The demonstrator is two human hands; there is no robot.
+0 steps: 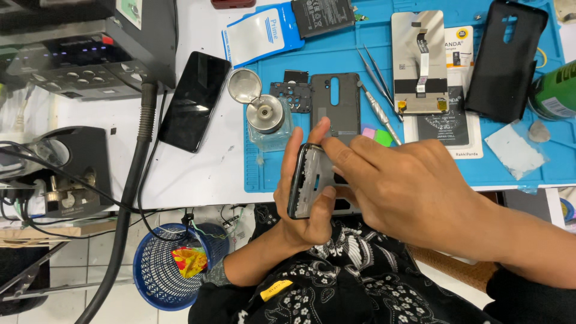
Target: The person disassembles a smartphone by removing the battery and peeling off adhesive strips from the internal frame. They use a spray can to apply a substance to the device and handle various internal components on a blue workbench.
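A stripped phone frame, dark-rimmed with a pale grey inner plate full of cutouts, stands tilted on its long edge, cradled in the left hand, the right hand's fingertips resting on its top edge.

Glossy black phone frame, matt blue rubbery mat, shiny metal dispenser cap, steel tweezers

Open white tabletop left of the blue mat; blocked farther left by black phone, glass bottle, thick hose

Right hand hides phone frame right half.
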